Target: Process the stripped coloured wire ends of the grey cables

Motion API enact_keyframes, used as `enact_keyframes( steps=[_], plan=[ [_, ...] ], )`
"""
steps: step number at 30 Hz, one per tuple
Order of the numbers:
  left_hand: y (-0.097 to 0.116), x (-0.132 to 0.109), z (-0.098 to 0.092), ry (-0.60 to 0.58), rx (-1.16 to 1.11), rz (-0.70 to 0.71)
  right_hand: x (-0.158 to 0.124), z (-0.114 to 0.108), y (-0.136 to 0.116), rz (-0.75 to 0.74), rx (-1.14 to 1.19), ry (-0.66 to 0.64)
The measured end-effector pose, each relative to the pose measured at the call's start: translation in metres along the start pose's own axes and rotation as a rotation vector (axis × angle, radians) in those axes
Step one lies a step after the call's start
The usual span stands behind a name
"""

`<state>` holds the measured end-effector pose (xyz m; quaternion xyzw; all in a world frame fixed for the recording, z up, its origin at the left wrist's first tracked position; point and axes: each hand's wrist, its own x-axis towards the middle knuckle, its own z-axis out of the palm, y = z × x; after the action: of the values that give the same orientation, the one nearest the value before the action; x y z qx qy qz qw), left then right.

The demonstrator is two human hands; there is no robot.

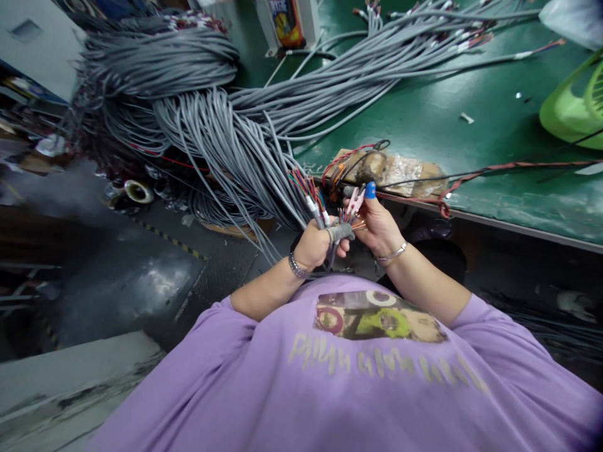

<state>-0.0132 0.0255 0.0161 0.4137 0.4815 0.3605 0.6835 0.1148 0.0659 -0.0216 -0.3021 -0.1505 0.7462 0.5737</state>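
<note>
Grey cable end (340,233) lies between the two hands, just short of the near edge of the green bench (509,135), held above the lap. Its long axis runs roughly from 9 to 3 o'clock, with the tip toward 3. The left grip (315,246) is the nearer: its fingers are closed round the cable end, which sticks out at 3 o'clock. The right grip (377,225) sits beyond the tip, at between 2 and 3 o'clock, pinching a pink clip-like piece (355,202) beneath a blue-covered thumb (370,190). That piece lies at 1 o'clock from the cable end. Copper-tipped wires (360,225) fan out between the hands, right beside the right fingers; whether they touch, I cannot tell. White-collared cables (311,203) rise at 12 o'clock from the left grip, while a large grey cable heap (217,125) spreads toward 10. A taped brown block (414,172) rests on the bench at 1 o'clock from the right grip.
</note>
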Motion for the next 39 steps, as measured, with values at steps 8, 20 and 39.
enact_keyframes(
  steps=[8,20,39],
  plan=[
    [0.0,-0.006,-0.001,-0.008,-0.019,0.019,-0.008,-0.001,-0.002,0.045,-0.01,-0.045],
    [-0.001,-0.01,0.002,0.078,-0.042,0.065,-0.018,0.001,-0.005,-0.043,-0.162,-0.023],
    [-0.011,-0.004,0.004,0.106,-0.028,0.062,-0.002,0.002,0.002,-0.05,-0.036,0.021]
  ],
)
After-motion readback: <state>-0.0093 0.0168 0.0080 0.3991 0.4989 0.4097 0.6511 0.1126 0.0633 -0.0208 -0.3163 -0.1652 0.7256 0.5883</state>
